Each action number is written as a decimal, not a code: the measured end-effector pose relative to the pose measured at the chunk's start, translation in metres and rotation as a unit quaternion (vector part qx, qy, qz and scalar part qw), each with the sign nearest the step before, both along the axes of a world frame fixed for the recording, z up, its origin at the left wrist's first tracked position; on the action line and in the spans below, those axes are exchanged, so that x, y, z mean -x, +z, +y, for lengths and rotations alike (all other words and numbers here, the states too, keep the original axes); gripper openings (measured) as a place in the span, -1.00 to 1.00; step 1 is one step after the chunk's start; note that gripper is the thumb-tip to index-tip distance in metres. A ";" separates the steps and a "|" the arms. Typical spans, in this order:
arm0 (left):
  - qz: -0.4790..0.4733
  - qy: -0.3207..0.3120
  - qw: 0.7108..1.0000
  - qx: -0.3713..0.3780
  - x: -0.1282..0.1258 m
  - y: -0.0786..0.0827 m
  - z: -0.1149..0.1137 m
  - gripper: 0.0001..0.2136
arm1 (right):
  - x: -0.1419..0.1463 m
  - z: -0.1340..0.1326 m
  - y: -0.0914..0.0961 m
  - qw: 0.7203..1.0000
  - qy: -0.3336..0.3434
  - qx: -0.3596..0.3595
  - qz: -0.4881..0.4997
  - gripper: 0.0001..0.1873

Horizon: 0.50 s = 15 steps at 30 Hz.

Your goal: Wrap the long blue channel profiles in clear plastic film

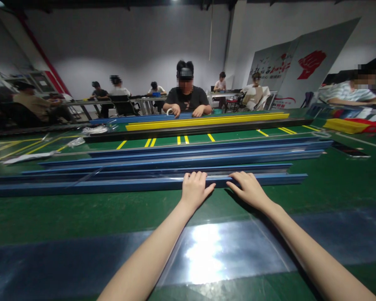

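Note:
My left hand rests on the front wall of a long blue channel-shaped strip. Its fingers reach over the top edge and its thumb stretches out to the right. Just to the right, my right hand touches the same strip, fingers spread over the rim and thumb apart. The fingertips are partly hidden behind the edge. Between me and the strip, a wide clear, shiny plastic sheet lies flat under my forearms.
More blue strips lie beyond, then a black strip and a yellow strip. A co-worker faces me, holding a tape roll. At right are a phone and a yellow tray. The table is green.

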<state>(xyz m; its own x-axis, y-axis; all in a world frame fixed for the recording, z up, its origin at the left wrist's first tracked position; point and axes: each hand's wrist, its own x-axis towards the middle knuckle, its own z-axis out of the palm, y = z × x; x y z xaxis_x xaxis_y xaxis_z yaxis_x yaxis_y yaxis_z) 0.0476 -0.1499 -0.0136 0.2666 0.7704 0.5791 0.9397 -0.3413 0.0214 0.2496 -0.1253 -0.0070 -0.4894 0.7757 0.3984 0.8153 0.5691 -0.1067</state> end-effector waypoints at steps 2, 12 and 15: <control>-0.006 -0.001 1.000 -0.007 0.001 0.001 0.000 -0.69 | -0.001 0.000 -0.002 1.000 0.004 -0.017 -0.020 -0.68; -0.053 0.030 0.998 0.016 0.005 0.010 0.001 -0.76 | -0.006 0.000 -0.008 0.994 0.022 -0.084 -0.060 -0.63; -0.061 0.027 0.998 0.018 0.006 0.011 0.001 -0.78 | -0.008 -0.001 -0.009 0.994 0.030 -0.088 -0.053 -0.62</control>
